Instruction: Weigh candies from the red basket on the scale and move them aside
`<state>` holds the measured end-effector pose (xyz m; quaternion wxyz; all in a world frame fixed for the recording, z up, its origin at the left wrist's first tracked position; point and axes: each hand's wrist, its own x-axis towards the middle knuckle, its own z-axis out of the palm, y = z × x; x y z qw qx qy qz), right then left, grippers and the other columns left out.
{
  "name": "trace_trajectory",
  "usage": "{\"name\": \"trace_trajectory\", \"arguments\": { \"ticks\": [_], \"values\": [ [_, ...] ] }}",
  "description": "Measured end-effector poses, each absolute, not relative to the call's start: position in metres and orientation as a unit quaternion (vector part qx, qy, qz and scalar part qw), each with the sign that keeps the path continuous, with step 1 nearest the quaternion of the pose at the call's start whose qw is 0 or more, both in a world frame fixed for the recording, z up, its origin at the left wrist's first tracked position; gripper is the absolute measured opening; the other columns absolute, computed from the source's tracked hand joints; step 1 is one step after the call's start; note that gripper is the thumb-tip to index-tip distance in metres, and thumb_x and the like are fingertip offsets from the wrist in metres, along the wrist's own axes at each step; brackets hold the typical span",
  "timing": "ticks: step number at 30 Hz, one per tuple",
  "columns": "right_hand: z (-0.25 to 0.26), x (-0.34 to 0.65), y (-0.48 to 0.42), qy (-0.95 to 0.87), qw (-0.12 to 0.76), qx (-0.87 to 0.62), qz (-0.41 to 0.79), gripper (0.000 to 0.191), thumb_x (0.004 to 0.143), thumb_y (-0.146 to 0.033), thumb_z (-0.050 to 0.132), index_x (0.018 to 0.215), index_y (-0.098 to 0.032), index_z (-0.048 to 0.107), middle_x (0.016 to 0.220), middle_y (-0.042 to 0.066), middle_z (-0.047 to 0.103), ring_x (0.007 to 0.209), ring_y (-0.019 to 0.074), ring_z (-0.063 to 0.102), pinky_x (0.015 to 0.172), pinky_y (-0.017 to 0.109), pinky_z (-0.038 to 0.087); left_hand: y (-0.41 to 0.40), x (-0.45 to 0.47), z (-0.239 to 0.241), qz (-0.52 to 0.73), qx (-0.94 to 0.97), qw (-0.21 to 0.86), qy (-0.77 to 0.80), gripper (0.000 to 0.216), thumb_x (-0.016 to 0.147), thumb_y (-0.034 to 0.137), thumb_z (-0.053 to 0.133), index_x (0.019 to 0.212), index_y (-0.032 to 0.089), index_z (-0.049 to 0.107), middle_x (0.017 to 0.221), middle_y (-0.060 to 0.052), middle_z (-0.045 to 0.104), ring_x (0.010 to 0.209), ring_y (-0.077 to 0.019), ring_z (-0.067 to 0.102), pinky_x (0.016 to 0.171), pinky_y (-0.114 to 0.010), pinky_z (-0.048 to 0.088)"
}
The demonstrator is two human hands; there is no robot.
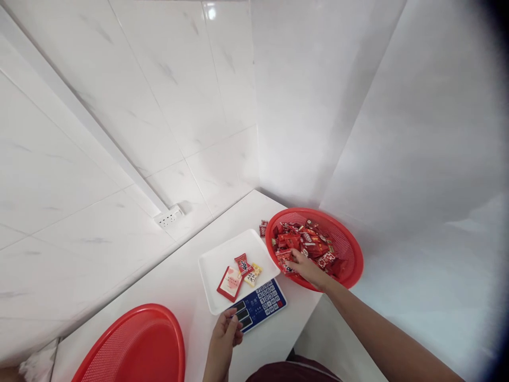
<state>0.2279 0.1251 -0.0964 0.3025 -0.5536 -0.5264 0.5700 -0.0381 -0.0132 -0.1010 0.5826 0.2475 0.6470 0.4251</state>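
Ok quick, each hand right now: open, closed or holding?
Left hand: fingers curled by the scale; can't tell if holding anything.
Right hand: at a red packet in the basket; grip unclear.

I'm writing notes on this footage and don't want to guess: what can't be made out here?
All in the head view:
- Readings on the scale display: too small, and partly covered by the left hand.
- Whether the right hand grips the packet at its fingertips: too small to tell.
- Lower packets in the right-hand basket: hidden beneath those on top.
- Near side of the bottom-left basket: cut off by the bottom edge.
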Motion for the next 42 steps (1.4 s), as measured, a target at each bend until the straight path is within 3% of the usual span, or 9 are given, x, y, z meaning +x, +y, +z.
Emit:
{"name": "trace_trajectory", "arguments": {
  "ticks": [3,6,10,13,17,21,28,34,42],
  "values": [
    [-0.067,0.202,0.108,-0.513,0.267,-0.392,0.716,0.030,0.077,-0.036,0.058,0.103,-0.021,0.053,0.104,0.005,0.063,0.099,0.0193,0.059,0.085,0.037,0.047,-0.003,-0.025,-0.078,0.432,0.275,0.589,0.625,0.051,0.066,0.056,0.064,0.100,0.018,0.059,0.076,-0.002,0.061,0.063,-0.0128,0.055,0.063,-0.027,0.044],
    [-0.045,0.181,0.092,-0.560,0.226,-0.323,0.729,0.032,0.079,-0.039,0.058,0.104,-0.019,0.057,0.101,0.004,0.063,0.095,0.0185,0.058,0.086,0.036,0.045,0.007,-0.014,-0.057,0.412,0.331,0.588,0.613,0.050,0.073,0.057,0.056,0.104,0.018,0.057,0.081,-0.003,0.060,0.071,-0.0145,0.055,0.068,-0.029,0.044],
    [-0.037,0.165,0.078,-0.615,0.165,-0.316,0.703,0.043,0.080,-0.045,0.055,0.113,-0.018,0.056,0.096,0.003,0.063,0.090,0.0168,0.056,0.084,0.033,0.043,0.015,-0.006,-0.041,0.396,0.387,0.574,0.603,0.042,0.074,0.057,0.055,0.081,0.016,0.060,0.070,-0.001,0.057,0.068,-0.0153,0.053,0.065,-0.028,0.042],
    [-0.041,0.160,0.074,-0.604,0.155,-0.330,0.709,0.056,0.079,-0.051,0.054,0.124,-0.018,0.049,0.092,0.003,0.063,0.080,0.0146,0.057,0.074,0.030,0.046,0.016,-0.004,-0.038,0.404,0.391,0.562,0.606,0.039,0.072,0.056,0.059,0.070,0.017,0.057,0.065,0.001,0.054,0.064,-0.0139,0.050,0.062,-0.026,0.040],
    [-0.047,0.160,0.073,-0.596,0.146,-0.361,0.702,0.048,0.078,-0.059,0.051,0.091,-0.014,0.061,0.075,0.004,0.063,0.066,0.0137,0.056,0.059,0.026,0.043,0.013,-0.006,-0.037,0.430,0.380,0.537,0.618,0.037,0.077,0.055,0.054,0.072,0.018,0.054,0.067,0.002,0.053,0.066,-0.0130,0.047,0.063,-0.025,0.039],
    [-0.045,0.162,0.073,-0.605,0.159,-0.378,0.683,0.049,0.078,-0.062,0.047,0.069,-0.015,0.058,0.064,0.003,0.062,0.059,0.0131,0.053,0.055,0.025,0.038,0.011,-0.009,-0.035,0.436,0.365,0.546,0.616,0.037,0.078,0.055,0.051,0.077,0.018,0.054,0.075,-0.001,0.057,0.071,-0.0145,0.051,0.068,-0.026,0.042],
    [-0.034,0.165,0.075,-0.671,0.150,-0.352,0.635,0.050,0.079,-0.060,0.046,0.062,-0.015,0.059,0.056,0.002,0.059,0.053,0.0112,0.047,0.054,0.024,0.036,0.016,-0.007,-0.026,0.420,0.348,0.598,0.587,0.050,0.074,0.065,0.049,0.074,0.016,0.060,0.065,-0.001,0.059,0.064,-0.0162,0.054,0.062,-0.027,0.042],
    [-0.024,0.164,0.073,-0.664,0.158,-0.354,0.639,0.050,0.079,-0.060,0.046,0.061,-0.015,0.058,0.056,0.002,0.059,0.053,0.0115,0.048,0.054,0.024,0.037,0.016,-0.007,-0.023,0.430,0.385,0.529,0.622,0.051,0.072,0.068,0.048,0.063,0.018,0.054,0.058,0.001,0.053,0.059,-0.0146,0.048,0.057,-0.026,0.038],
    [-0.014,0.161,0.075,-0.650,0.170,-0.373,0.639,0.049,0.076,-0.063,0.048,0.058,-0.018,0.055,0.055,0.000,0.056,0.053,0.0121,0.049,0.055,0.025,0.039,0.020,-0.006,-0.020,0.439,0.394,0.500,0.634,0.050,0.073,0.067,0.047,0.068,0.018,0.056,0.062,-0.002,0.057,0.060,-0.0163,0.049,0.057,-0.026,0.037]
  ]
}}
